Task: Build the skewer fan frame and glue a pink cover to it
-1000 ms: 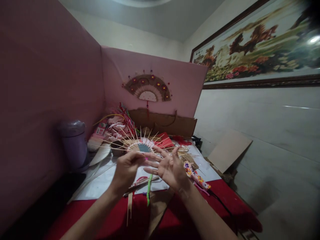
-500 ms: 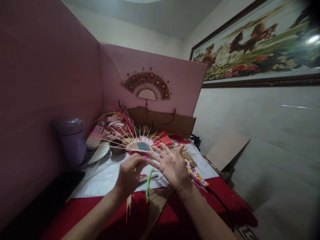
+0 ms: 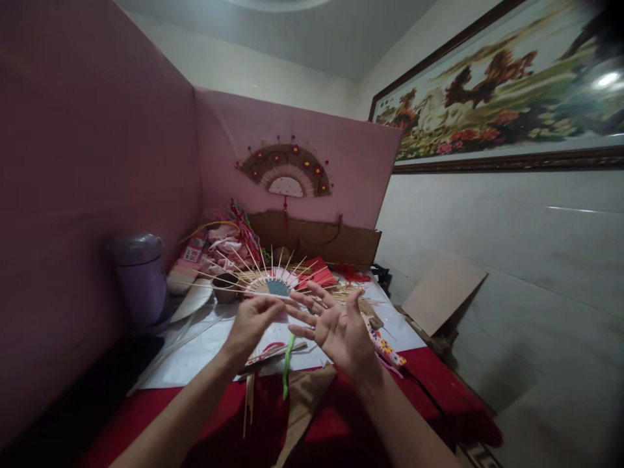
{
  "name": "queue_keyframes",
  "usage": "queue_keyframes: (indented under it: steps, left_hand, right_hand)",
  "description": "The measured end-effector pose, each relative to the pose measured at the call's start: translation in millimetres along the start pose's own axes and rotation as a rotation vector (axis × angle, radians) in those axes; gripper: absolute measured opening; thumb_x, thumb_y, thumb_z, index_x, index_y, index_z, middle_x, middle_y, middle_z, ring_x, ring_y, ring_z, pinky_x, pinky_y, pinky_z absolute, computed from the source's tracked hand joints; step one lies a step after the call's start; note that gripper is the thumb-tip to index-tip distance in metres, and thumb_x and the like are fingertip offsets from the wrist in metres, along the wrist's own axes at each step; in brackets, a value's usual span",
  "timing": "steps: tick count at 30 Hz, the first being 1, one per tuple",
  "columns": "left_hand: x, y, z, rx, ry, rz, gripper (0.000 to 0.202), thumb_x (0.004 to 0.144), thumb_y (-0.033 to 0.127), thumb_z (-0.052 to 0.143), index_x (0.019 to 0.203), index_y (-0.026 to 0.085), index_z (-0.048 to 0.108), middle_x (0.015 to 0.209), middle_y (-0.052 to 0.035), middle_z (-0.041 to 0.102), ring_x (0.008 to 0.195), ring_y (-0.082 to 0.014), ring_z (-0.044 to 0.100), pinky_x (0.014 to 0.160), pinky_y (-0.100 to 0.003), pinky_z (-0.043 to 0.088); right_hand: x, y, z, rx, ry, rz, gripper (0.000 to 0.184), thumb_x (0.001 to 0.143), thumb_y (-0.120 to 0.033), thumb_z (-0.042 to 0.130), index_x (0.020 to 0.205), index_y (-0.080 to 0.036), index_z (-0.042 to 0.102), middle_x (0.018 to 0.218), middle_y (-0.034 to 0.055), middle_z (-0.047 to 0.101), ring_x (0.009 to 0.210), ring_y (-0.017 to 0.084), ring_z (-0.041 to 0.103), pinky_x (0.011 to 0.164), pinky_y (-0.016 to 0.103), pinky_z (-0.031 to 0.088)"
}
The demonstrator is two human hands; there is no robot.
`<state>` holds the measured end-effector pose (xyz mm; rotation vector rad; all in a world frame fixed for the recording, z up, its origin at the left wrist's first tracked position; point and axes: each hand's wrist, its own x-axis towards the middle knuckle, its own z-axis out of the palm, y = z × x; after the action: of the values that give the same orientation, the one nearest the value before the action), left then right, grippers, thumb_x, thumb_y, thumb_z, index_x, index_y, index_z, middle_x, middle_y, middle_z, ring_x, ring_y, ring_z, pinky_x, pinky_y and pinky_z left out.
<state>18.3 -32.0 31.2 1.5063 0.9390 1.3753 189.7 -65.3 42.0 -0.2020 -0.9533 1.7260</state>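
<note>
**Inspector:** State of the hands at the time of inspection?

**Assistant:** The left hand (image 3: 251, 322) was closed to a pinch, thumb and fingertips drawn together against the forefinger of the right hand (image 3: 341, 331). I could not tell whether anything small lay inside that pinch. The right hand was open, palm up, fingers spread wide and holding nothing.

**Inspector:** Any change over the preceding second?

**Assistant:** Little. Half a second before, the left hand sat slightly lower; it had since risen back level with the right fingertips. The pinch had not let go and the right hand had not closed, so in my judgement the fingertip work was unfinished.

**Inspector:** And the stick fan frame (image 3: 277, 286)?

**Assistant:** Just beyond the fingertips, skewers radiating from a blue-grey centre, apparently untouched by either hand. It lay on the white sheet (image 3: 205, 351).

**Inspector:** Surroundings?

**Assistant:** A green strip (image 3: 286, 361) and loose sticks (image 3: 247, 403) lay below the hands, near the edge of the red cloth (image 3: 439, 390). A spotted item (image 3: 387, 351) was right of the wrist, and a purple container (image 3: 139, 276) stood well off to the left. A finished fan (image 3: 287, 170) hung on the pink board behind.
</note>
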Motion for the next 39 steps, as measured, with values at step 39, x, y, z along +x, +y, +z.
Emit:
queue_keyframes:
  steps: [39]
  left_hand:
    - [-14,18,-3.1,-0.028,0.227,0.191,0.011,0.074,0.025,0.059,0.067,0.016,0.059,0.054,0.004,0.052,0.047,-0.0074,0.043,0.045,-0.019,0.035]
  right_hand:
    - [-16,17,-1,-1.222,-0.001,-0.227,0.042,0.086,-0.05,0.036,0.11,-0.024,0.059,0.109,0.0081,0.058,0.1,0.023,0.051,0.088,0.038,0.037]
